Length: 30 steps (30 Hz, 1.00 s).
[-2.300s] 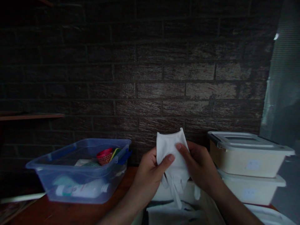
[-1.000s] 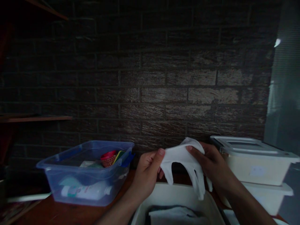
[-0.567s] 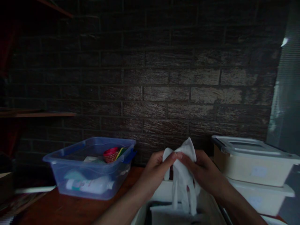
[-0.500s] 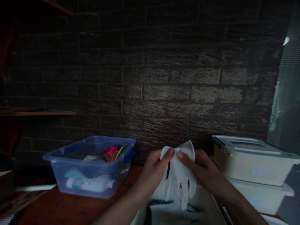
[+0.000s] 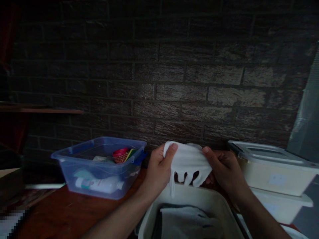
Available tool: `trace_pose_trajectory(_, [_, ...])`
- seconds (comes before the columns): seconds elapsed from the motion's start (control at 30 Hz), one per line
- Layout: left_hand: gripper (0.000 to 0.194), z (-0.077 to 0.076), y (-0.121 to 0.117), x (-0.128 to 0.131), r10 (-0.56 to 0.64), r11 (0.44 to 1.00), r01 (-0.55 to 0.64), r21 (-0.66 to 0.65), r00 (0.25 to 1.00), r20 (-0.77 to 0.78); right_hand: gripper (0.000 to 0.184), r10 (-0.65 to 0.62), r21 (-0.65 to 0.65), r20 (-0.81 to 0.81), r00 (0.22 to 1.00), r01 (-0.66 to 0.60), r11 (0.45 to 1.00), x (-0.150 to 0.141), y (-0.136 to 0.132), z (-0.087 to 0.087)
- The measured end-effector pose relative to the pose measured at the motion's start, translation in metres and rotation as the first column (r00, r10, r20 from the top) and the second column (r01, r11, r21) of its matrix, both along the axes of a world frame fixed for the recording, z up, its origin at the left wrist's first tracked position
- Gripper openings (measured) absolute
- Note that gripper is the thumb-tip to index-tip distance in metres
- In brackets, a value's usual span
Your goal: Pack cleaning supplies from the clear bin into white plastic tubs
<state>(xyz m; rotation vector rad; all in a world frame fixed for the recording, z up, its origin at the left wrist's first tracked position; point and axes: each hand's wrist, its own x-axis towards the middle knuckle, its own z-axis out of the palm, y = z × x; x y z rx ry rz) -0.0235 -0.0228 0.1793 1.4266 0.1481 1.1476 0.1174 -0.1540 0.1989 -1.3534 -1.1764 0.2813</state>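
A white cloth glove (image 5: 186,161) is stretched sideways between both my hands, its fingers hanging down. My left hand (image 5: 159,168) pinches its left edge with the thumb on top. The glove's right edge is gripped by my right hand (image 5: 223,169). Both hands hover above the far rim of an open white bin (image 5: 189,199), which holds folded grey and white cloth (image 5: 185,222).
A clear blue tub (image 5: 99,167) with a bottle, a red cup and other small items stands at the left on a reddish-brown table (image 5: 67,215). Two stacked white lidded boxes (image 5: 274,174) stand at the right. A dark brick wall (image 5: 161,83) rises close behind.
The glove hung lengthwise between my close-set hands. Now my hands have spread apart and pulled it out flat sideways. The view has shifted slightly right.
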Motion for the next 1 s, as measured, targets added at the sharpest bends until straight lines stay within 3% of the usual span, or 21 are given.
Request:
trace_pose_trajectory(0.17, [0.034,0.001,-0.007,0.000,-0.040,0.999,0.040,0.019,0.999,-0.018,0.058,-0.031,0.090,0.062,0.998,0.025,0.996,0.004,0.003,-0.001])
trace_pose_trajectory(0.23, [0.036,0.001,-0.013,0.000,-0.049,0.997,0.052,0.055,0.997,-0.055,0.051,0.076,0.085,0.029,0.997,-0.078,0.993,0.003,0.006,-0.003])
trace_pose_trajectory(0.33, [0.036,0.001,-0.021,-0.001,0.032,0.988,-0.021,0.150,0.997,-0.076,0.037,0.299,0.020,-0.082,0.951,-0.298,0.954,-0.003,0.009,-0.005])
trace_pose_trajectory(0.43, [0.032,0.001,-0.025,-0.003,0.089,0.973,-0.079,0.218,0.995,-0.038,0.037,0.379,-0.043,-0.127,0.917,-0.387,0.921,-0.006,0.009,-0.005])
trace_pose_trajectory(0.53, [0.029,0.001,-0.027,-0.001,0.032,0.982,-0.028,0.185,0.999,-0.022,0.044,0.333,-0.070,-0.121,0.935,-0.342,0.937,-0.005,0.009,-0.005])
trace_pose_trajectory(0.6, [0.029,0.001,-0.027,0.000,-0.096,0.988,0.103,0.116,0.993,-0.064,0.046,0.260,-0.045,-0.086,0.962,-0.264,0.963,-0.003,0.008,-0.005])
trace_pose_trajectory(0.73, [0.036,-0.002,-0.025,0.003,-0.345,0.938,0.345,-0.026,0.931,-0.117,0.040,0.156,0.017,-0.018,0.988,-0.155,0.988,-0.003,0.008,-0.004])
trace_pose_trajectory(1.0, [0.030,-0.002,-0.014,0.000,-0.279,0.956,0.266,-0.127,0.955,-0.099,0.040,-0.008,0.083,0.018,1.000,0.006,0.997,0.005,0.003,0.000])
